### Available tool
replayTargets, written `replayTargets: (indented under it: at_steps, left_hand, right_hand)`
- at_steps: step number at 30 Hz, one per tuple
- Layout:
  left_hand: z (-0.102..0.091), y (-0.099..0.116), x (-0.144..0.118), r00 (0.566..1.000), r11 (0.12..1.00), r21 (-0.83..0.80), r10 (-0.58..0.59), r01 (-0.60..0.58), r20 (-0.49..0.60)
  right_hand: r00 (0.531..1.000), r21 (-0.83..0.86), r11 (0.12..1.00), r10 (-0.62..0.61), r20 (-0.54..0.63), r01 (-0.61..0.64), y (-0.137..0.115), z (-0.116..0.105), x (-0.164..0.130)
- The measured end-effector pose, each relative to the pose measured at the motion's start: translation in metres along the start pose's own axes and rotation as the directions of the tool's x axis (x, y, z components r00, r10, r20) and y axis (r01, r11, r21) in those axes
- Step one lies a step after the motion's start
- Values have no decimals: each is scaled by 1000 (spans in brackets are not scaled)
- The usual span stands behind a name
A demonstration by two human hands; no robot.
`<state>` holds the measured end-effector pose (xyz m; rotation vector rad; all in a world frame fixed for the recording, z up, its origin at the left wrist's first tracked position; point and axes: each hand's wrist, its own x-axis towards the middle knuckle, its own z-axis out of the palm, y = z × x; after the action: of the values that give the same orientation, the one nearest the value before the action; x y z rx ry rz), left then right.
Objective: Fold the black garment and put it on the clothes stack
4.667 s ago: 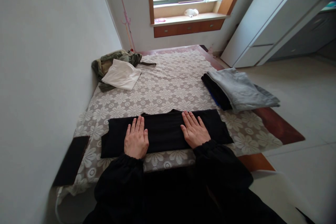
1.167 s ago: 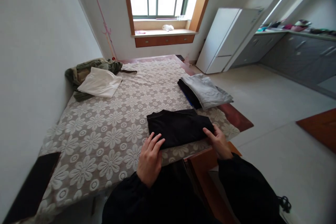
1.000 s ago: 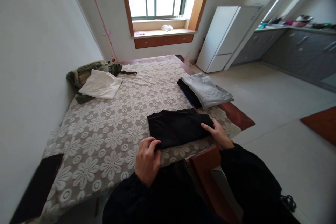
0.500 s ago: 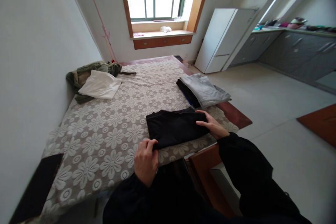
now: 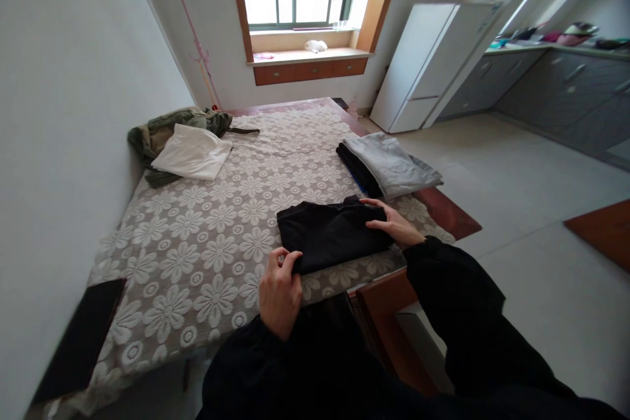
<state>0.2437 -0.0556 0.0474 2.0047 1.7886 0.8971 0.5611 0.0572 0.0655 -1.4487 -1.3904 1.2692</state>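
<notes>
A folded black garment (image 5: 329, 236) lies flat near the front edge of the bed-like table; its exact kind does not show. At its near left corner, my left hand (image 5: 280, 292) is closed in a pinch, thumb and forefinger on the cloth. My right hand (image 5: 392, 223) grips the right end, with fingers over the top edge and thumb lying on the cloth. Just beyond it sits a stack of folded clothes, light grey clothing (image 5: 391, 164) on top of black clothing (image 5: 358, 167).
A floral lace cloth (image 5: 216, 249) covers the tabletop. At the far left lie a white folded cloth (image 5: 191, 152) and an olive green garment (image 5: 162, 134). A dark flat panel (image 5: 81, 338) is at near left, an open wooden drawer (image 5: 388, 302) below my right arm.
The view has shifted slightly. My left hand has shifted a little at the near left corner, and the right hand's fingers have spread along the right end. The garment's top edge looks slightly rumpled.
</notes>
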Motion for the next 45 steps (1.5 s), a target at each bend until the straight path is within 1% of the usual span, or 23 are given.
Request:
replayTargets:
  at_steps: [2,6,10,15,18,21,25,28,33,35,39,41,43,45]
  left_hand:
    - [1,2,3,1000,999,26,-23,22,21]
    - [1,1,5,998,998,28,-51,50,45]
    - [0,-2,5,999,1000,0,-20,20,42]
    - [-4,-3,6,1000,999,-48,-24,24,9]
    - [-4,-4,7,1000,997,-80,-12,10,-17]
    - [-3,-6,6,999,997,-78,21,-24,-32]
    - [-2,-6,3,998,997,-39,60,-60,8]
    - [-2,-7,1,992,993,-22,119,-119,29]
    - [-2,-12,0,957,968,-7,250,-252,144]
    - [-1,-13,0,954,965,17,254,-260,160]
    - [1,-13,-1,967,972,46,223,-230,125]
    - [1,-13,-1,969,972,70,213,-222,123]
    - [1,-14,-1,962,966,104,220,-238,161]
    - [0,-15,-1,946,953,131,242,-274,215]
  right_hand:
    - [1000,-19,999,-31,-5,31,2,-2,2]
    - [990,-131,982,-139,8,139,1,-4,2]
    - [989,-164,975,-143,43,148,-1,-6,0]
    - [990,-203,969,-137,30,140,0,-12,-1]
    - [983,-267,947,-181,19,179,4,-15,-2]
    - [977,-309,927,-212,39,213,8,-15,0]
    - [974,-319,920,-220,59,228,11,-13,2]
    - [970,-316,917,-232,67,242,11,-13,3]
    - [971,-293,926,-228,67,238,9,-15,4]
    - [974,-297,928,-219,60,227,7,-14,4]
    - [974,-290,931,-222,39,223,5,-14,4]
    - [977,-268,939,-207,50,213,3,-15,6]
    - [980,-257,946,-186,70,198,1,-17,8]
    - [979,-256,946,-183,88,200,1,-18,11]
